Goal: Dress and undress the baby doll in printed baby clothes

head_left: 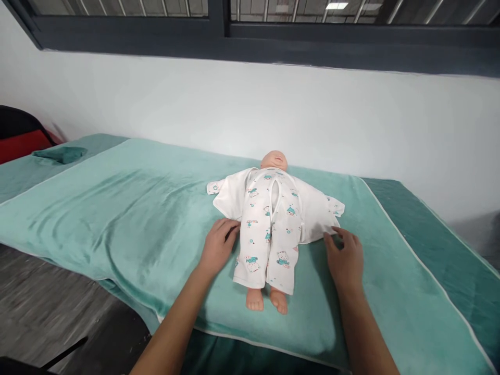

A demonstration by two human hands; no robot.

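A baby doll (273, 161) lies on its back on a light green towel (128, 208), head toward the wall and bare feet toward me. It wears white printed trousers (269, 239), and a white printed jacket (312, 213) lies spread open under it. My left hand (216, 246) rests flat on the towel, fingers out, beside the jacket's lower left corner. My right hand (344, 259) lies open on the towel, its fingertips touching the jacket's lower right edge.
The towel covers a table with a darker green cover (449, 250) showing at the right. A folded dark green cloth (60, 154) lies at the far left, near a red and black chair (19, 136). A white wall (273, 109) runs close behind the doll.
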